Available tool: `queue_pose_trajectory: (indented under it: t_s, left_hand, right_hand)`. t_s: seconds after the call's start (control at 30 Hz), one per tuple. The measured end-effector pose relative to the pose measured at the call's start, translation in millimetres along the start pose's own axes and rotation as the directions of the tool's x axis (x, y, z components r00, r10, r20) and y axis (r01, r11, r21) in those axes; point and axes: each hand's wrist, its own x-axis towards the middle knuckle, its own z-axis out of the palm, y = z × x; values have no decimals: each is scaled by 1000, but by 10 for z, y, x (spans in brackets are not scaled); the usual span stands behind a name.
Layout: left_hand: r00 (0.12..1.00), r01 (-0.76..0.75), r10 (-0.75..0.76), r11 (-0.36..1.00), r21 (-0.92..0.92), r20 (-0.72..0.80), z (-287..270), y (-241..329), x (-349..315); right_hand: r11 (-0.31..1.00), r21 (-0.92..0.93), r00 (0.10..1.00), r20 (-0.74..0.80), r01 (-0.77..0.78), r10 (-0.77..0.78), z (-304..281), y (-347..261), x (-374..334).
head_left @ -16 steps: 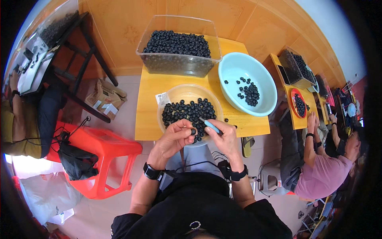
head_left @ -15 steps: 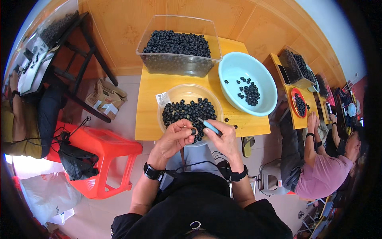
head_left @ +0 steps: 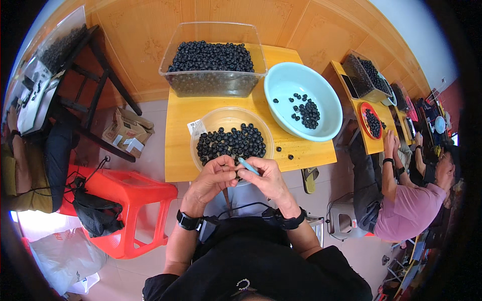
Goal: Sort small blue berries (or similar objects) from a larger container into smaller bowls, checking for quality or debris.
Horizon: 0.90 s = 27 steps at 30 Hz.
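Observation:
Over the near rim of a round clear tub (head_left: 270, 143), my two hands meet at the fingertips. My left hand (head_left: 210, 178) is closed in a pinch on a small round black piece, mostly hidden by the fingers now. A small tool with a light blue handle (head_left: 248, 166) is in my right hand (head_left: 268, 179); its tip is hidden at the left fingers. Many black bead-like pieces with holes (head_left: 231, 142) lie in the tub. To the right stands a light blue basin (head_left: 329, 128) holding a smaller group of black pieces (head_left: 308, 114).
A large clear bin (head_left: 213, 88) full of black pieces stands at the back of the yellow table (head_left: 175, 155). Two loose pieces lie right of the tub. Red stool (head_left: 145, 188) at left; another person (head_left: 406, 210) works at right, and one at far left.
My hands have come together, and the blue-handled tool has moved left against the left fingertips. The black piece, visible before, is now mostly covered. The whole view has shifted slightly.

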Motion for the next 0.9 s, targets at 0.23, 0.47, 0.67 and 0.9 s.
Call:
queue_pose_trajectory:
  t_s: [0.23,0.47,0.67,0.9]
  left_hand:
    - [997,11,-8,999,38,-73,91,-15,28]
    - [923,-61,264,817,573,-279,-90,10,39]
    - [922,-37,312,662,749,-230,-112,-79,85]
    - [938,100,288,313,945,-194,13,-142,114]
  right_hand:
    - [989,-142,999,29,26,-22,-14,-37,-1]
    - [889,-420,897,-441,-182,-25,-702,-250,247]
    - [794,-582,571,-596,176,-564,-1022,-385,335]
    - [799,-602,786,-498,-10,-366,-654,129,112]
